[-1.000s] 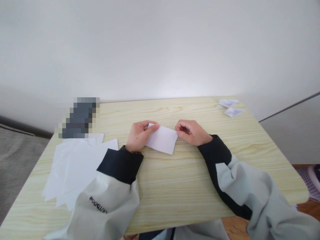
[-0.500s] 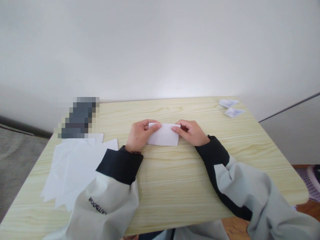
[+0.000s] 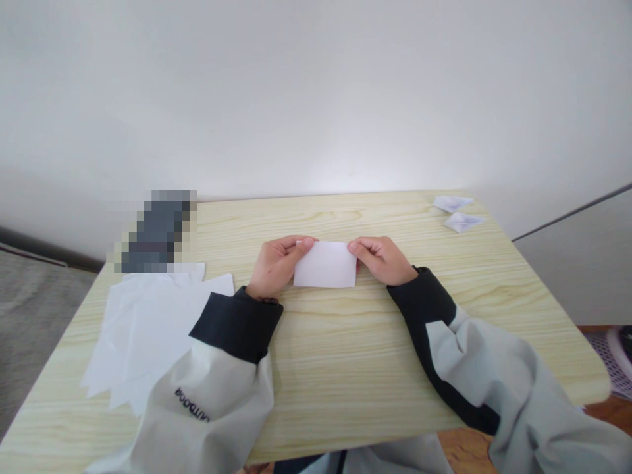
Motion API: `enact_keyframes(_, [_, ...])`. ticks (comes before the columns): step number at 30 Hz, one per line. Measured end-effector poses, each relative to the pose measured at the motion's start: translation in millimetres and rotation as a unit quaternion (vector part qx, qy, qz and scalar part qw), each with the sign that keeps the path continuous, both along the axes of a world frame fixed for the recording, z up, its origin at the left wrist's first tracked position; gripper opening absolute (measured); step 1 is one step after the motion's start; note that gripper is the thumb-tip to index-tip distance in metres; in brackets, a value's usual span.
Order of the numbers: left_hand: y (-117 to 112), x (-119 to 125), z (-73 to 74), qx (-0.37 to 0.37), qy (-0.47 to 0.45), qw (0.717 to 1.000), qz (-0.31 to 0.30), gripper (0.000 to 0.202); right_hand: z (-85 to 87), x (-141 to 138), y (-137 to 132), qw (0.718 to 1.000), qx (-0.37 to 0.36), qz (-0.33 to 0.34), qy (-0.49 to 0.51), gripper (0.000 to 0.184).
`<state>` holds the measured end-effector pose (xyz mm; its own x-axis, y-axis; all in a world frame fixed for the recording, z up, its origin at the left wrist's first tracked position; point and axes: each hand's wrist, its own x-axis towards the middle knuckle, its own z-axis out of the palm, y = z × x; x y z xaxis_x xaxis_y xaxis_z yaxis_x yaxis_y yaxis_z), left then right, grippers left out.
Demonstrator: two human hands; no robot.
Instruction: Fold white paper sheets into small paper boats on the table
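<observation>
A small white rectangle of paper (image 3: 326, 265) is held up over the middle of the table, its broad face toward me. My left hand (image 3: 277, 263) pinches its upper left corner, thumb on the near face and fingers mostly hidden behind. At the upper right corner, my right hand (image 3: 381, 258) grips it the same way, thumb in front. Whether the sheet is folded over, I cannot tell. To the left of my left hand lie several loose white sheets of paper (image 3: 165, 322), fanned out and partly under my sleeve.
Two folded white paper shapes (image 3: 463, 222) rest at the table's back right corner. A dark, pixelated object (image 3: 158, 230) lies at the back left. The wood-patterned table (image 3: 345, 368) meets a white wall (image 3: 316, 99). A purple perforated basket (image 3: 609, 359) stands on the floor at right.
My right hand has shifted slightly right, its thumb sliding out to the paper's corner. My left thumb has also moved a little outward, so more of the paper's face shows.
</observation>
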<state>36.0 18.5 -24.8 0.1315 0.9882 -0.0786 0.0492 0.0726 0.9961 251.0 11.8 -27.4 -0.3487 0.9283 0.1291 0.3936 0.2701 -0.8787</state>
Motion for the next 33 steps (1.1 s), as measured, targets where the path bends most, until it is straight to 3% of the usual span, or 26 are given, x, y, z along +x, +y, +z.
enact_keyframes(11, [-2.8, 4.0, 0.5, -0.007, 0.016, 1.0, 0.02, 0.045, 2.3, -1.2, -1.4, 1.0, 0.0, -0.01, -0.016, 0.046])
enact_keyframes(17, [-3.5, 2.0, 5.9, 0.033, 0.074, 0.997, -0.019, 0.038, -2.0, -2.2, -1.5, 0.999, 0.027, -0.026, 0.014, 0.033])
enact_keyframes(21, [-5.0, 2.5, 7.2, 0.049, 0.087, 0.994, -0.047, 0.035, -0.5, -4.7, -2.9, 0.998, 0.053, -0.016, -0.024, 0.03])
enact_keyframes(26, [-5.2, 4.6, 3.8, 0.032, 0.057, 0.998, -0.014, 0.036, -0.5, -6.6, -2.6, 0.995, 0.087, -0.028, -0.046, 0.031])
enact_keyframes(30, [-4.5, 6.0, 4.1, 0.022, 0.032, 0.999, 0.032, 0.04, -6.8, -6.0, 0.2, 0.996, 0.043, -0.067, 0.026, 0.03])
enact_keyframes(33, [-5.1, 7.0, 5.5, 0.023, 0.039, 0.999, 0.03, 0.041, -10.2, -5.2, 1.6, 0.996, 0.016, -0.069, 0.055, 0.03])
